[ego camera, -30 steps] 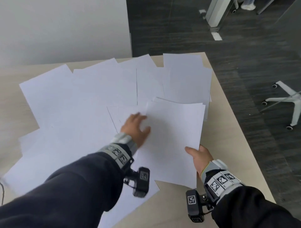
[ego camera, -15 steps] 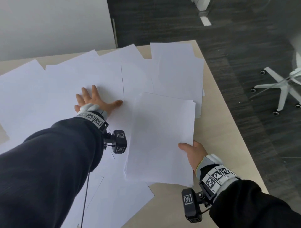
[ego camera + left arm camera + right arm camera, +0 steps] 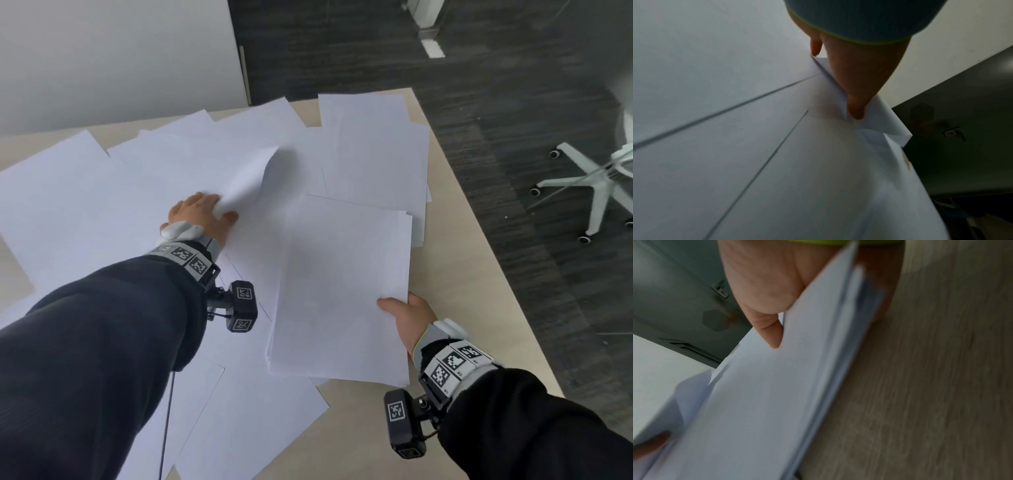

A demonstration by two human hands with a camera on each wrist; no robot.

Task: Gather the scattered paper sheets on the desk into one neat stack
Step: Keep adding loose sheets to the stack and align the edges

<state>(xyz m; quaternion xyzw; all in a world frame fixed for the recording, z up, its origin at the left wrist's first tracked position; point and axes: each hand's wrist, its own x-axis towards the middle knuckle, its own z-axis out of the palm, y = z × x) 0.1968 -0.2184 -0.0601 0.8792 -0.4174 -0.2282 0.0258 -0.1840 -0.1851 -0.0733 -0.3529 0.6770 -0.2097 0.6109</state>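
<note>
Looking down from the head view, the right hand clamps the near right edge of a gathered stack, thumb on top and fingers beneath, so the stack lies partly propped over the desk and ready to take more sheets. The left hand reaches across the spread of loose sheets and has curled its fingers round the edge of one sheet, which bows up in an arch; that lift, I judge, is meant to free it from its neighbours. An office chair stands on the dark floor beyond the desk.

From the left wrist, the thumb presses on a lifted corner of that sheet while overlapping sheets run flat below; the other fingers are mostly hidden, so the pinch seems likely rather than certain.

From the right wrist, the thumb bears down on the top of the stack, whose edges fan slightly above the wood grain, so it needs squaring.
</note>
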